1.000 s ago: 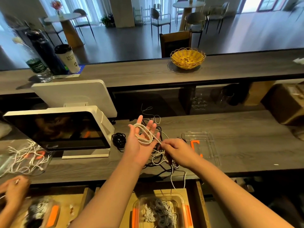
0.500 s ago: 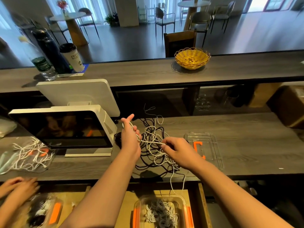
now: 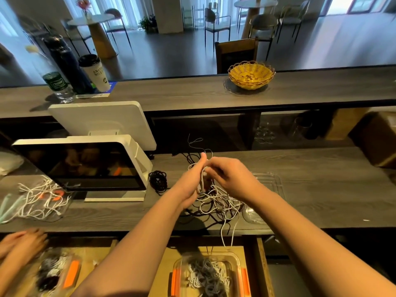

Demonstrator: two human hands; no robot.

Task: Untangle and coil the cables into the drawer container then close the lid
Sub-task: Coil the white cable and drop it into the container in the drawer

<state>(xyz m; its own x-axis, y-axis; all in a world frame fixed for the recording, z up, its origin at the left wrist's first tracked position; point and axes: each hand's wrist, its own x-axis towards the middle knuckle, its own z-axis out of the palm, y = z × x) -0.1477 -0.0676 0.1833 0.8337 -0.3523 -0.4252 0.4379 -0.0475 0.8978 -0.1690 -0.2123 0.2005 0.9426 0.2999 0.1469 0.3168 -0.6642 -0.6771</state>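
Note:
A tangle of white and black cables [image 3: 216,202] lies on the grey counter in front of me. My left hand [image 3: 190,183] is held upright with loops of a white cable [image 3: 202,181] wound around its fingers. My right hand [image 3: 227,179] pinches that same white cable right beside the left fingers. Two white strands hang over the counter edge toward the open wooden drawer [image 3: 260,264]. In the drawer sits a clear container with orange clips [image 3: 241,273], holding coiled grey and white cables. Its clear lid [image 3: 272,185] lies on the counter to the right, partly behind my right arm.
A coiled black cable [image 3: 158,181] rests next to a white point-of-sale screen [image 3: 85,166]. At far left lie more white cables [image 3: 40,198], and another person's hands [image 3: 19,243] work over a second container [image 3: 57,273]. A yellow basket [image 3: 251,75], bottles and a cup stand on the upper ledge.
My left hand turned from open palm to upright with the cable wound around it. My right hand rose from the tangle and came up against the left fingers.

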